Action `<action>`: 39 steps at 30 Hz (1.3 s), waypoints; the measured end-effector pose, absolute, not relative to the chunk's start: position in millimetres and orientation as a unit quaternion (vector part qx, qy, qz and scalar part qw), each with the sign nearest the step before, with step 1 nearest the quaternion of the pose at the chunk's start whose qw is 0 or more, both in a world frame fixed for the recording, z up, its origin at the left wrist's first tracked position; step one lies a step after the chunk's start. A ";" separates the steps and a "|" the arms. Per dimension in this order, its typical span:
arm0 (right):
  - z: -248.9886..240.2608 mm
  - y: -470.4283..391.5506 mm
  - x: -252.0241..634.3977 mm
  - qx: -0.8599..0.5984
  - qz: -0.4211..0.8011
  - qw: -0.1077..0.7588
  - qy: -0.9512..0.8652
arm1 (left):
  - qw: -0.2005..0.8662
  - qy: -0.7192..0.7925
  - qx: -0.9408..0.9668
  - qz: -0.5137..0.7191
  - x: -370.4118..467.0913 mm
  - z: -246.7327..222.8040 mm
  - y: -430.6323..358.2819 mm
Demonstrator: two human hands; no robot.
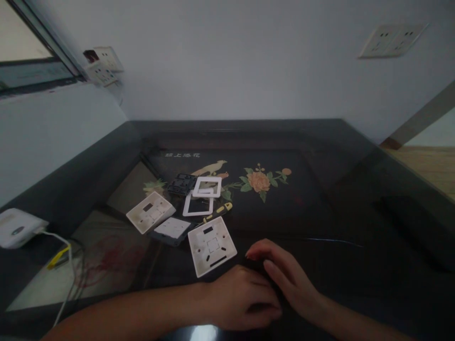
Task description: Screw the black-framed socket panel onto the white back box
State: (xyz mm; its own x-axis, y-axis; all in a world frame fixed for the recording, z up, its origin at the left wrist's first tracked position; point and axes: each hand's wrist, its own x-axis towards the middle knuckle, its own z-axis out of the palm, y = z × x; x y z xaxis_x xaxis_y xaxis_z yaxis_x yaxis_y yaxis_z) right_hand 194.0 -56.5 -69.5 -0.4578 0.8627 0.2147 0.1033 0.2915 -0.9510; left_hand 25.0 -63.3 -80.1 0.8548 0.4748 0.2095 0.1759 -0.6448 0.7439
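My left hand [243, 299] rests low in the view, fingers loosely curled round, thumb near the fingertips, a dark gap between them and nothing visible inside. Against its right side lies my right hand [289, 277], fingers slightly bent, thumb apart, holding nothing. Nearest to both is a white square back box [212, 246] with slots and screw holes. Left of it lie a grey-edged white switch module [172, 229] and a second white back box [150, 212]. Behind these are two white frames [207, 187], overlapping, a black module [182, 183] and a yellow-and-black screwdriver [221, 210].
The glossy black table [284, 220] bears a painted bird and flower [259, 181]. At left stands a white device [21, 228] with a white cable [71, 270] and yellow tag. A dark flat object [415, 229] lies at right. Wall sockets [393, 41] are behind.
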 end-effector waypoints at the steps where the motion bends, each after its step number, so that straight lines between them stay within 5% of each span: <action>1: -71.8 -56.8 193.8 -0.341 0.489 0.386 -0.704 | 0.427 0.187 0.860 0.207 22.4 -80.0 -62.0; 9: -73.6 -50.9 196.6 -0.349 0.510 0.398 -0.678 | 0.592 0.289 0.705 0.264 15.9 -70.4 -53.3; 26: -80.3 -56.4 198.3 -0.385 0.527 0.425 -0.627 | 0.540 0.419 0.655 0.322 13.4 -65.8 -45.7; 39: -76.4 -53.5 197.1 -0.379 0.491 0.349 -0.702 | 0.479 0.194 0.828 0.218 13.8 -77.1 -56.1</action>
State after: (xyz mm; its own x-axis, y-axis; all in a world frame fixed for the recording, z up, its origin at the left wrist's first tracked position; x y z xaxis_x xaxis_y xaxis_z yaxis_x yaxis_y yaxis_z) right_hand 197.1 -53.5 -76.4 -0.4683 0.8756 0.1181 0.1888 0.2298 -0.9548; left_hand 13.8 -56.1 -77.1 0.8299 0.5295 0.1758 0.1120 -0.4667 0.8773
